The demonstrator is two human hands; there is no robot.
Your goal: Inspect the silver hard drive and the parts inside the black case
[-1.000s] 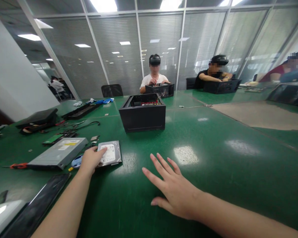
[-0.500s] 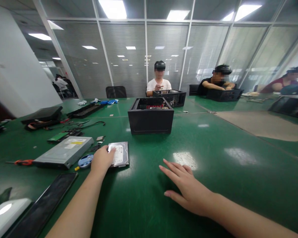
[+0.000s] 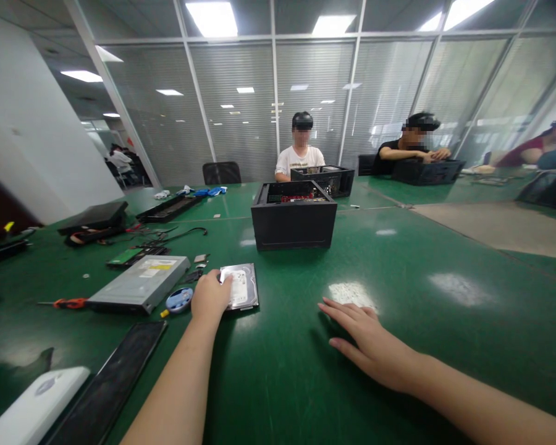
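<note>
A silver hard drive (image 3: 244,285) with a white label lies on the green table, left of centre. My left hand (image 3: 210,296) is closed on its left edge, thumb on the label; the fingers on the far side are hidden. Just left of that hand is a round blue item (image 3: 179,300) with a yellow tip. My right hand (image 3: 368,340) is over the table to the right, fingers stretched out, holding nothing. Beyond both hands stands an open black computer case (image 3: 293,226) with red parts inside.
On the left lie an optical drive (image 3: 141,281), a screwdriver with an orange handle (image 3: 71,303), a green circuit board (image 3: 125,257), a long black panel (image 3: 115,377) and a white device (image 3: 41,402). Across the table, people work at other black cases (image 3: 429,172).
The view has turned slightly left, so things sit further right. My left hand keeps its hold on the hard drive; my right hand stays open. The person opposite has lowered a raised hand.
</note>
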